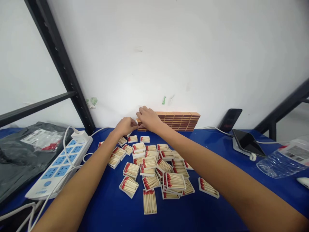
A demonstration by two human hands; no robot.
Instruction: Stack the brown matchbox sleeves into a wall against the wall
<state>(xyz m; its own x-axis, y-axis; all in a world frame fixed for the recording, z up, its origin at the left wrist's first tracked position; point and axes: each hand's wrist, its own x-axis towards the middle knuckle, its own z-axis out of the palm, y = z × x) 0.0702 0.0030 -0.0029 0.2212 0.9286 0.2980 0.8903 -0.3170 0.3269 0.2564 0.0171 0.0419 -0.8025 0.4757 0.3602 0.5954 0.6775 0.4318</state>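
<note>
Matchbox sleeves [178, 121] are stacked in a low row against the wall at the back of the blue table. My left hand [126, 126] is at the left end of this stack, its fingers pressed together near the lowest sleeves. Just right of it, my right hand [148, 118] bends over the stack's left end, touching it with closed fingers. Whether either hand grips a sleeve is hidden. In front of both hands, many open trays of red-tipped matches [149, 162] lie in an overlapping pile, and a single tray [208, 187] sits to the right.
A white power strip [60, 161] with cables and a dark plastic bag [26, 151] lie at the left. On the right are a phone on a stand [248, 141], another dark device [230, 120] and a clear plastic package [285, 159]. Black shelf posts flank the table.
</note>
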